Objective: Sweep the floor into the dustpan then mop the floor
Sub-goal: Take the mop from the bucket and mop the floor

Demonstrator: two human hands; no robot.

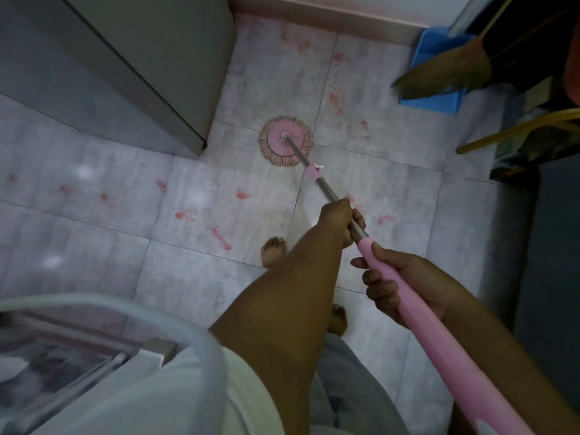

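Step in hand: mopping, by judgement. The broom (445,73) lies across the blue dustpan (434,48) at the far right edge of the floor (94,215), so sweeping looks done.
Left hand: the left hand (340,221) is the forward hold, with its fingers curled round the bare metal shaft (326,186).
Right hand: the right hand (405,287) is wrapped round the pink handle sleeve (439,340), just behind the left.
Mop head: the mop head (285,141) is round and sits flat on the floor with its fringe spread. It rests at a crossing of tile joints, just off the near corner of the grey cabinet (141,58).
Head relative to hands: it lies well ahead of the left hand and a little to its left. The shaft runs straight from that hand down to it.
Floor state: red stains (221,237) are scattered over the tiles. Several lie between the mop head and the person's bare feet (273,251), and more lie toward the far wall.
Doing it well: the head likely needs to stay flat so the whole fringe bears on the tile. Pressing through the left hand and steering with the right should suit. Overlapping strokes across each stain, drawn backward, would keep the feet off wet tile.
Risk: the head may knock the cabinet corner, and wet tiles could be slippery under bare feet.
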